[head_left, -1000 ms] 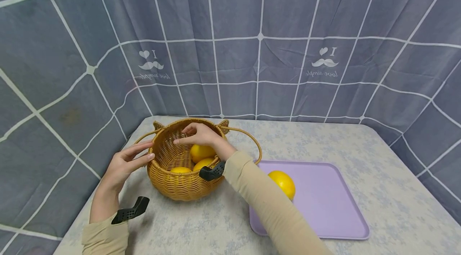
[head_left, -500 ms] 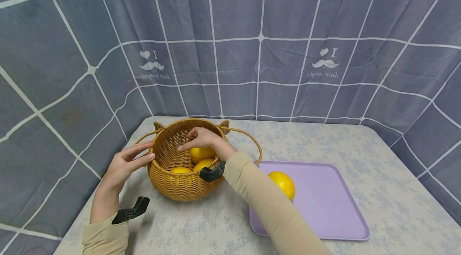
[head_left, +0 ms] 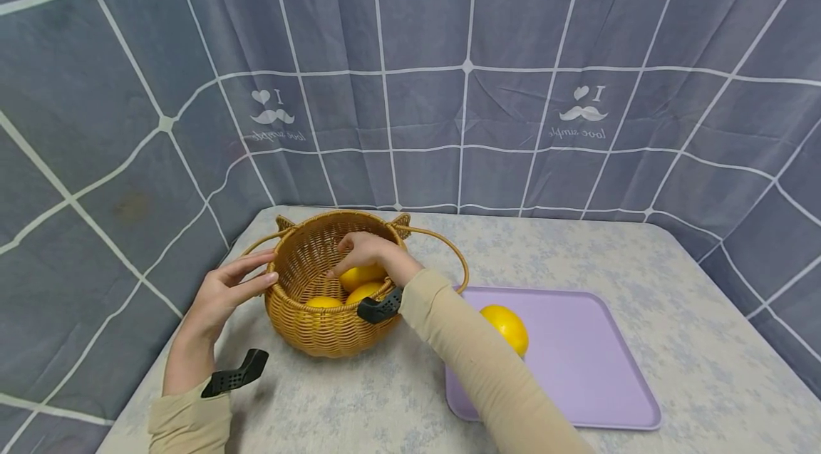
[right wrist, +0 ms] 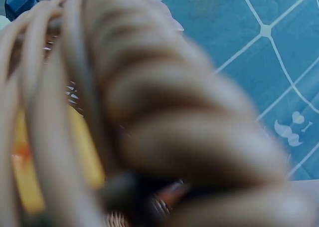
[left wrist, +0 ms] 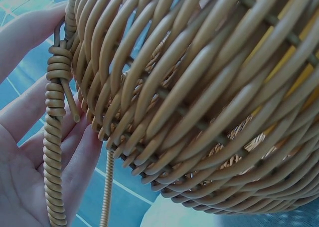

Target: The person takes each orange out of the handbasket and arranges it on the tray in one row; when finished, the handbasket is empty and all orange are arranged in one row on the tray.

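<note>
A round wicker basket (head_left: 330, 333) with ear-shaped points and two loop handles holds several smooth yellow fruits; their kind is unclear. My left hand (head_left: 221, 297) rests its fairly straight fingers and thumb against the basket's left rim. In the left wrist view, the fingers (left wrist: 82, 162) lie along the woven side behind the handle. Inside the basket, my right hand (head_left: 368, 253) hovers over the rearmost yellow fruit (head_left: 360, 276), thumb pointing down at its left side; contact is unclear. The right wrist view is mostly blocked by the blurred rim (right wrist: 184, 132).
Right of the basket lies a lilac tray (head_left: 577, 368) bearing one yellow fruit (head_left: 507, 329), partly hidden by my right sleeve (head_left: 474, 354). The right handle (head_left: 458, 254) arches close to the tray. Behind the patterned tabletop (head_left: 545, 247) hangs a grey-blue checked curtain (head_left: 423, 112).
My right hand has sunk lower into the basket and slightly rightward, its thumb coming down beside the rear fruit. The left hand stays at the rim.
</note>
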A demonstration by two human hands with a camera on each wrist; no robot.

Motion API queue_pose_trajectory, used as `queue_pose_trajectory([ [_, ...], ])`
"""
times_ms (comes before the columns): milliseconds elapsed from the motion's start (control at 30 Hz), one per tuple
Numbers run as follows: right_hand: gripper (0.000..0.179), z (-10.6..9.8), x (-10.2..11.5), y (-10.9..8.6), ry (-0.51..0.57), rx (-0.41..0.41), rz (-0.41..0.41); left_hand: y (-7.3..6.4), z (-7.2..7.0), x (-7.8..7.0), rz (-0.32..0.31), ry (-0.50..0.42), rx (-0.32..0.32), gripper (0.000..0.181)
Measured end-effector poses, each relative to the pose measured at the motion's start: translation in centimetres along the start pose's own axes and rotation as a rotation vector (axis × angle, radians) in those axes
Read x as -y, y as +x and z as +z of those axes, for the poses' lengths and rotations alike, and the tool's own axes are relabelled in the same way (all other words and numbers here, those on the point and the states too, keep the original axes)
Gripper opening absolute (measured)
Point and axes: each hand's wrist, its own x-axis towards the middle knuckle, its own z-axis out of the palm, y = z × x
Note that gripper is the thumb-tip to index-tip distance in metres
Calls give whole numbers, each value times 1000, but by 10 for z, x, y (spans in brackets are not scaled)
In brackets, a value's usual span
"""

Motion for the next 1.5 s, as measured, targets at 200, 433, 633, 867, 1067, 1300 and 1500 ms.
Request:
queue_pose_trajectory([
  [200,55,-1,-2,1,42,-5,-17,0,0,1,-3,17,-3,43],
  [433,53,-1,0,3,-7,5,-26,1,1,1,-11,10,-7,43],
  [633,51,-1,1,5,-168,34,-18,1,0,1,-6,6,-10,42],
  [867,51,1,0,4,-139,148,-103,0,-1,1,-4,-4,-11,40],
  [1067,62,1,-1,1,-180,175,-133,1,-1,0,-12,7,-8,40],
  [1300,64,2,-1,1,-217,171,-154,1,-1,0,-13,-22,-5,38],
  [1500,62,2,-2,3,-197,140,-190,1,0,0,-16,8,-7,39],
])
